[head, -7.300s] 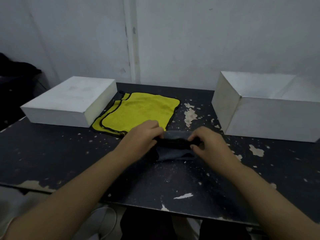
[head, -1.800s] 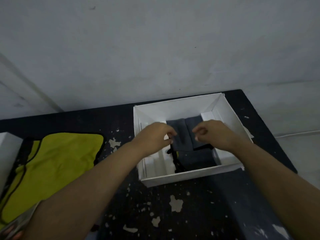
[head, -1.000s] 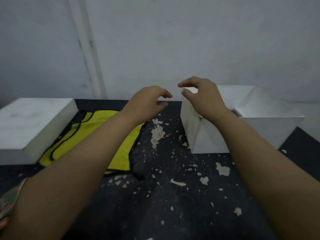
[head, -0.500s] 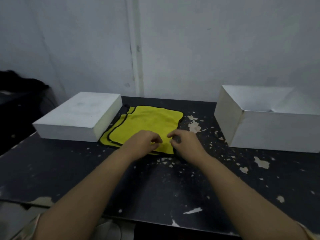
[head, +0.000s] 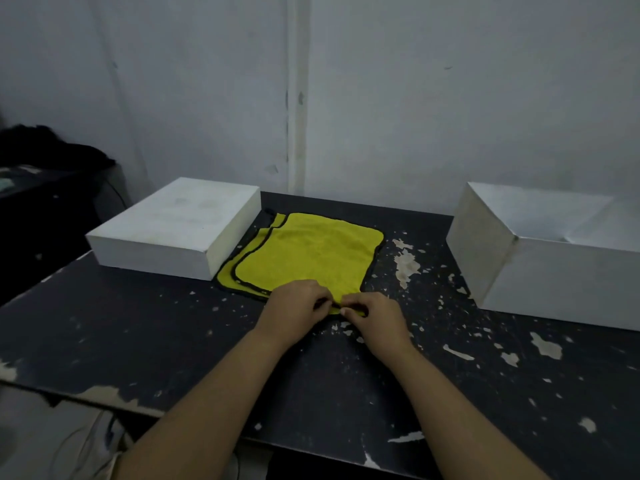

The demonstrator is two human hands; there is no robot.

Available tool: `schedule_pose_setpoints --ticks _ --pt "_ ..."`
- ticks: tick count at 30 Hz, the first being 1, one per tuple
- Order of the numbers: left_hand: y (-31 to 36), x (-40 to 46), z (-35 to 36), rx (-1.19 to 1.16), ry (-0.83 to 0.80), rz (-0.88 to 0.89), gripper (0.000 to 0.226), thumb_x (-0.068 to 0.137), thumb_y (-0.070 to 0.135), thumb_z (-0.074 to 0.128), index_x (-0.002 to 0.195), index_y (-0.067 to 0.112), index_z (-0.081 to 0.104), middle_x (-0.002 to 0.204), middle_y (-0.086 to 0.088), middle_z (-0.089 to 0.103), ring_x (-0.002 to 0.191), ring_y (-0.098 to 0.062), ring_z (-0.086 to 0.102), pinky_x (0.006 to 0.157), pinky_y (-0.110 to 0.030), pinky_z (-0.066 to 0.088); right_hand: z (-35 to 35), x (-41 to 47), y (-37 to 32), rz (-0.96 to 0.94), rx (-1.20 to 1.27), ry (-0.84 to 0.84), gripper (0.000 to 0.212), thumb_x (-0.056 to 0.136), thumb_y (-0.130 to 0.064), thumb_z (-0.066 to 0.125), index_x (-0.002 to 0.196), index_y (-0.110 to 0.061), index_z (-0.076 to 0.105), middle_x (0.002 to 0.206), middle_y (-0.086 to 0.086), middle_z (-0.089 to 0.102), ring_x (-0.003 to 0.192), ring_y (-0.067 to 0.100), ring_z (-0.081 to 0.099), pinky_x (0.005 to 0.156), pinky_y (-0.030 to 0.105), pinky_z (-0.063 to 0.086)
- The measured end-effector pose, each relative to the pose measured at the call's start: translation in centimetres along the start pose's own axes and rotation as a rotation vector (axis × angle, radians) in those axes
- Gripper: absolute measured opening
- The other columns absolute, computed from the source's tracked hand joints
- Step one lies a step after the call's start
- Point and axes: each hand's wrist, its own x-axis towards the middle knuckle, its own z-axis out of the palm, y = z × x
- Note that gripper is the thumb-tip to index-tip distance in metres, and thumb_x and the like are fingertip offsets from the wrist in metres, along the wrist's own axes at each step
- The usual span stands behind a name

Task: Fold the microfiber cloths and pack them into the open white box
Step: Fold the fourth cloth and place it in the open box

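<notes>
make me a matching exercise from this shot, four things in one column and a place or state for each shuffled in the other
Things:
1. yellow cloths
2. open box
3. closed box
4. hands, left and right

Places or states:
A. at the table's right side, top open
B. pinching the near cloth edge
C. left of the cloths, touching them
D. flat and stacked between the two boxes

Pairs: 1-D, 2-A, 3-C, 4-B
</notes>
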Motion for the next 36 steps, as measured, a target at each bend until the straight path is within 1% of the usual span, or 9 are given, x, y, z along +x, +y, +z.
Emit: schedule_pose_setpoints --ticks 4,8,12,16,20,25,29,31,36 --pt "0.6 0.6 0.3 0.098 0.048 -0.037 0.022 0.092 0.031 0.046 0.094 0.019 0.064 0.086 0.0 0.064 0.077 -0.018 0.059 0.057 -0.031 0.038 0.3 -0.1 -0.4 -0.002 -0.078 0.053 0.024 0.089 -0.022 0.056 0.109 -0.024 0.068 0.11 -0.005 0.068 0.099 0.013 0.061 0.083 0.033 0.052" --pt "0.4 0.8 0.3 0.181 0.027 0.021 0.026 0.097 0.037 0.037 0.096 0.017 0.054 0.091 -0.001 0.056 0.087 -0.019 0.054 0.055 -0.031 0.031 -0.1 0.5 -1.6 0.004 -0.133 0.03 0.021 0.087 -0.013 0.052 0.099 -0.022 0.067 0.103 -0.002 0.067 0.091 0.017 0.06 0.072 0.033 0.05" --pt "-1.3 1.1 -0.8 0.158 -0.001 0.05 0.033 0.091 0.047 0.046 0.102 0.019 0.059 0.096 0.0 0.059 0.093 -0.018 0.054 0.056 -0.032 0.035 -2.3 2.7 -2.8 -0.021 -0.033 0.088 0.019 0.087 -0.009 0.051 0.089 -0.02 0.067 0.092 0.004 0.07 0.077 0.02 0.062 0.071 0.038 0.053" --pt "-4.7 2.1 -3.0 0.163 0.014 -0.07 0.022 0.091 0.016 0.051 0.11 0.019 0.06 0.101 -0.006 0.063 0.096 -0.03 0.059 0.067 -0.041 0.049 -5.2 5.4 -4.4 -0.083 0.013 0.168 0.02 0.089 -0.006 0.051 0.094 -0.015 0.069 0.095 0.006 0.07 0.081 0.022 0.062 0.072 0.031 0.048" --pt "-7.6 5.3 -7.2 0.088 0.113 -0.209 0.026 0.09 0.009 0.049 0.109 0.016 0.065 0.103 -0.012 0.068 0.092 -0.032 0.062 0.075 -0.039 0.049 -8.6 8.6 -5.7 -0.104 0.058 0.21 0.02 0.089 -0.001 0.052 0.093 -0.008 0.071 0.103 0.009 0.069 0.099 0.022 0.061 0.085 0.025 0.044" --pt "-8.7 10.0 -12.7 -0.059 0.228 -0.234 0.016 0.087 0.01 0.059 0.098 0.008 0.07 0.096 -0.013 0.071 0.088 -0.026 0.063 0.075 -0.03 0.046 -13.7 11.9 -6.6 -0.093 0.097 0.311 0.021 0.088 0.001 0.052 0.096 -0.005 0.071 0.104 0.01 0.069 0.101 0.022 0.061 0.082 0.015 0.037" --pt "-7.0 14.3 -16.7 -0.116 0.295 -0.212 0.015 0.085 0.01 0.062 0.096 0.007 0.071 0.094 -0.011 0.071 0.081 -0.013 0.055 0.072 -0.023 0.037 -17.9 13.7 -7.4 -0.102 0.096 0.364 0.02 0.087 0.001 0.054 0.098 -0.005 0.071 0.105 0.013 0.069 0.097 0.021 0.061 0.08 0.018 0.039" --pt "-5.5 16.0 -18.5 -0.148 0.35 -0.18 0.016 0.085 0.011 0.061 0.097 0.008 0.071 0.094 -0.009 0.07 0.082 -0.013 0.056 0.073 -0.022 0.037 -20.2 13.9 -8.0 -0.118 0.096 0.406 0.02 0.088 0.0 0.055 0.099 -0.004 0.071 0.106 0.013 0.069 0.092 0.017 0.058 0.079 0.018 0.038" --pt "-1.4 18.5 -22.0 -0.328 0.436 -0.141 0.014 0.084 0.017 0.063 0.095 0.013 0.071 0.088 -0.003 0.069 0.083 -0.015 0.062 0.076 -0.024 0.044 -26.3 13.4 -8.8 -0.16 0.106 0.538 0.019 0.087 -0.001 0.058 0.1 -0.002 0.071 0.106 0.015 0.069 0.095 0.022 0.06 0.083 0.023 0.041"
